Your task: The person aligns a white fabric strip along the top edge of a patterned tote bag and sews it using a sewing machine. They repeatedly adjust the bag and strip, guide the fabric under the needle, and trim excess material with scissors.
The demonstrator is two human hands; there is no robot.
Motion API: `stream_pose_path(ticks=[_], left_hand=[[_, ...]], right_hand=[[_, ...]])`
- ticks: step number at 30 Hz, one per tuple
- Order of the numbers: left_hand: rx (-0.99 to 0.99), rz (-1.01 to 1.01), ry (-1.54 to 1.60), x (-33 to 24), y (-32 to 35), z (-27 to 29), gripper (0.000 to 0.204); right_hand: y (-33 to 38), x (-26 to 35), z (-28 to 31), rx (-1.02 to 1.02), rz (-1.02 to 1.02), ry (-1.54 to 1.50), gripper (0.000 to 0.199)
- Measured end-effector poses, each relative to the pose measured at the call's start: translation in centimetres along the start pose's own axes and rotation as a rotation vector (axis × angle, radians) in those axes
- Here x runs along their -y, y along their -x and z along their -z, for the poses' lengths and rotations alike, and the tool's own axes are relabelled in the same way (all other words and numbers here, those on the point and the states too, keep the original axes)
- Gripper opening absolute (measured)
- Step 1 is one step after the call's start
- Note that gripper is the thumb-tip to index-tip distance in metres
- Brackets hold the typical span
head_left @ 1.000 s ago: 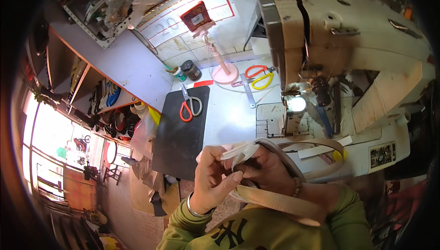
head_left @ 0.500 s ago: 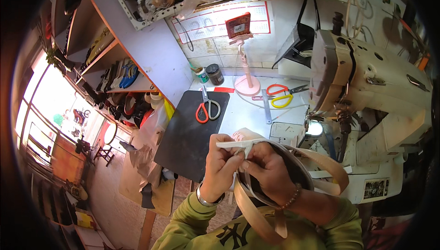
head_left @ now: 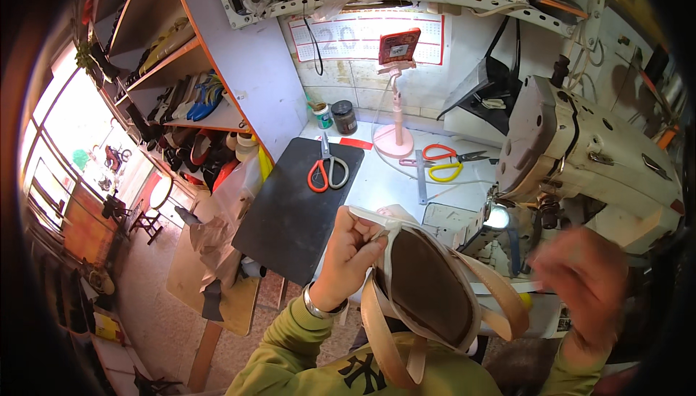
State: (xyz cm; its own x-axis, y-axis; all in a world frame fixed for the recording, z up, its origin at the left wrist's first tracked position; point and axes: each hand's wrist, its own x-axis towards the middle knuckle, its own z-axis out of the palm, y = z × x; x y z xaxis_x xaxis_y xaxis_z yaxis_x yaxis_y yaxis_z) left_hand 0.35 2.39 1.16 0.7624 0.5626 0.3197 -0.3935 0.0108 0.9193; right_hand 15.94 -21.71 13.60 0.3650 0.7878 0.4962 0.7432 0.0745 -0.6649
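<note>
My left hand point(head_left: 349, 252) pinches the rim of a handbag point(head_left: 435, 287) at one end of its mouth, where a white strip, perhaps zipper tape point(head_left: 368, 216), sticks out past the fingers. The bag stands open toward me and shows a dark brown lining. Its tan handles point(head_left: 384, 331) loop out on either side. Off to the right, apart from the bag, my right hand point(head_left: 583, 283) is lifted beside the sewing machine point(head_left: 587, 149). Motion smears its fingers, and I cannot make out anything in them.
On the white table lie red-and-grey-handled scissors point(head_left: 328, 171) over a black mat point(head_left: 290, 215), red-and-yellow-handled scissors point(head_left: 449, 162) and a ruler point(head_left: 421, 178). A pink phone stand point(head_left: 395, 135) and small jars point(head_left: 343, 116) are farther back. Shoe shelves point(head_left: 196, 128) stand left.
My right hand has let go of the bag's rim and swung right toward the sewing machine. The bag's mouth now shows wider. My left hand keeps its grip, and the view has shifted slightly.
</note>
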Motion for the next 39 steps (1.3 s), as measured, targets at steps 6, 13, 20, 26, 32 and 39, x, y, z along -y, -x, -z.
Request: stream_pose_path(ticks=[6, 13, 20, 26, 32, 39], left_hand=[[0.012, 0.030, 0.039, 0.1, -0.2, -0.2, 0.043], [0.025, 0.044, 0.026, 0.3, -0.5, 0.7, 0.029], [0.008, 0.041, 0.027, 0.4, -0.7, 0.3, 0.028], [0.001, 0.028, 0.003, 0.4, -0.8, 0.0, 0.027], [0.017, 0.035, 0.018, 0.4, -0.9, -0.5, 0.027], [0.005, 0.026, -0.030, 0.6, -1.4, -1.6, 0.024]], right_hand=[[-4.8, -8.7, -7.6, 0.298, -0.026, -0.205, 0.020], [-6.8, -9.7, -10.1, 0.479, -0.110, -0.470, 0.041], [-6.1, -8.2, -10.6, 0.386, 0.111, -0.032, 0.043], [-5.0, -6.7, -11.4, 0.211, 0.133, 0.178, 0.037], [-4.7, -7.3, -11.4, 0.161, 0.096, 0.110, 0.033], [-3.9, -9.0, -12.6, 0.024, -0.049, -0.288, 0.019]])
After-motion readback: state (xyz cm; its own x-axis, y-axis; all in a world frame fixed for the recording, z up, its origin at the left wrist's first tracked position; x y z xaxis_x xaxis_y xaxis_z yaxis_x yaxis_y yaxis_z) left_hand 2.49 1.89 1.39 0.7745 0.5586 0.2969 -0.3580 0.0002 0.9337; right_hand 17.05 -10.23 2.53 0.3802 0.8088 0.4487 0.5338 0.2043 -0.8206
